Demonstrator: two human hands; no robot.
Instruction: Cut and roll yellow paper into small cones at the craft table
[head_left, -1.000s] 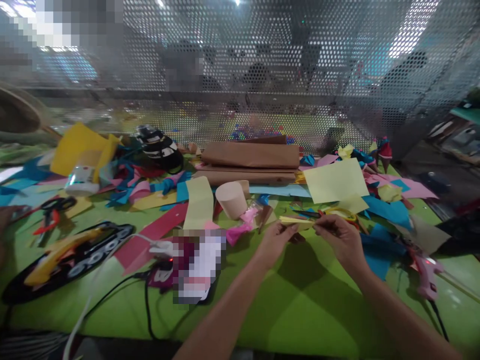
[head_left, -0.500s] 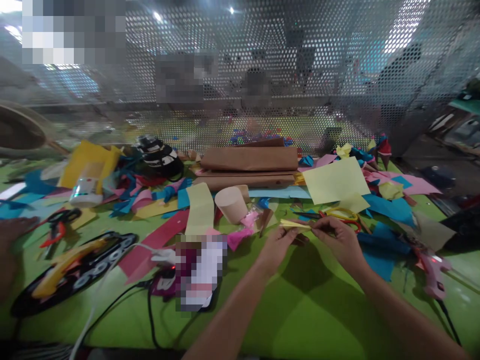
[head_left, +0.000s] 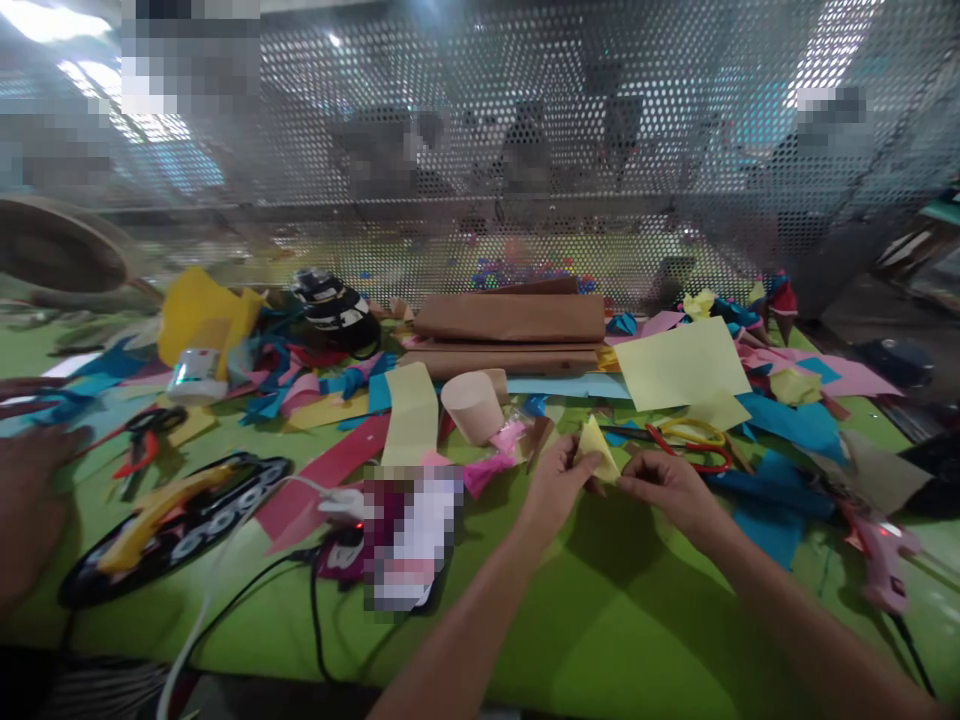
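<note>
A small piece of folded yellow paper is held up over the green table, one pointed end upward. My left hand pinches it from the left between thumb and fingers. At its lower right corner, my right hand closes thumb and fingertips on the paper's edge. Just behind my right hand lie scissors with red and yellow handles. A pink twisted wrapper lies left of my left hand.
A pink glue gun with a cord lies at the right. Folded brown paper, a pale paper roll and a yellow sheet sit behind. At left are a phone, a power strip, orange-handled scissors and another person's hand.
The yellow paper has turned from nearly flat and edge-on to upright, showing a pointed face. Both my hands keep their grip. The other person's hand at left has come further into view.
</note>
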